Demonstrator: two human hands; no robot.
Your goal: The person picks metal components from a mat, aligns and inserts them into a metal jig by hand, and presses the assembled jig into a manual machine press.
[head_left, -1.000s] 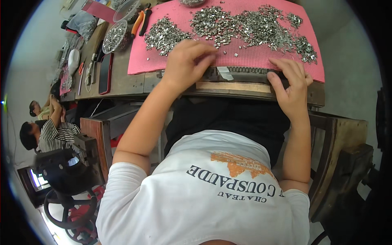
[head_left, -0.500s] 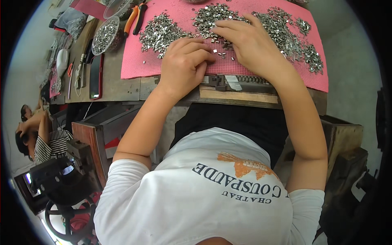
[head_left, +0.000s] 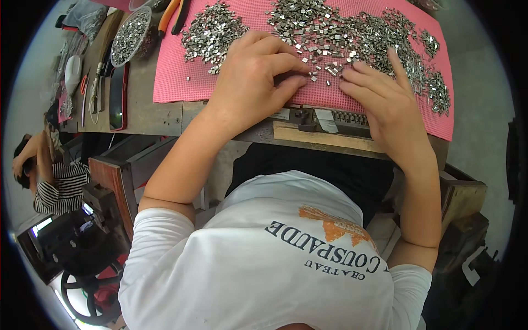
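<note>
My left hand [head_left: 254, 74] rests at the near side of the pink textured mat [head_left: 176, 88]. Its fingers curl in, with thumb and index tips nearly together beside a few loose metal pieces [head_left: 313, 77]; whether a piece is between them is hidden. Facing it, my right hand [head_left: 388, 102] holds nothing visible, its fingers stretched out and the index lifted apart. Between and beyond both hands spreads a pile of small shiny metal pieces [head_left: 308, 27]. A separate heap of similar pieces [head_left: 212, 36] lies left of it, behind my left hand.
Left of the mat stand a clear tub of metal bits [head_left: 131, 38] and orange-and-black-handled pliers [head_left: 175, 16]. A red-edged phone [head_left: 119, 99] lies on the wooden bench, near a white bottle [head_left: 73, 71]. A metal fixture [head_left: 308, 118] sits along the bench's front edge. Another person [head_left: 58, 181] is at far left.
My right hand has drawn back off the pile, toward me and to the right. My left hand stays near the loose pieces. The view has shifted slightly.
</note>
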